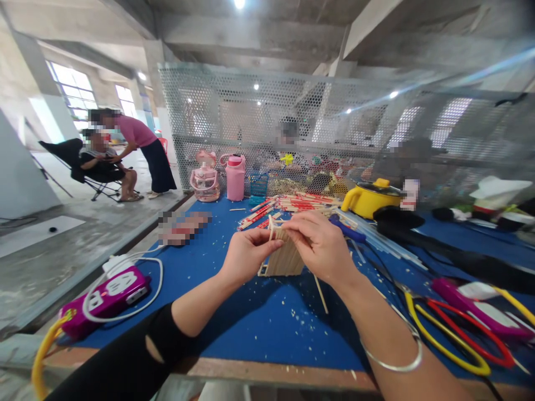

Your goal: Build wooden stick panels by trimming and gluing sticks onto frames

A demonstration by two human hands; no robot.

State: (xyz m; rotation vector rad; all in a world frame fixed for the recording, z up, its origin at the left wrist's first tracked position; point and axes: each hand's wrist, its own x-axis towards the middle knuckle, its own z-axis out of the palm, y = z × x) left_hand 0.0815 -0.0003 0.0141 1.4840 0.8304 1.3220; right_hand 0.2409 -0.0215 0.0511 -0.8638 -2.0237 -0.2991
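A small structure of pale wooden sticks (286, 259) stands on the blue table in front of me. My left hand (253, 253) pinches its upper left corner between thumb and fingers. At the top edge, the fingers of my right hand (317, 242) are bent together against the sticks; what their tips hold is too small to make out. A loose stick (321, 294) slants down below my right hand. Behind the structure lies a heap of sticks in red-and-white wrappers (307, 202).
Purple power strips (106, 301) lie left and right. Red-and-yellow-handled pliers (449, 334) and a yellow pot (371, 200) are on the right. Pink bottles (235, 178) stand before a perforated metal screen (251, 122). People are beyond the table.
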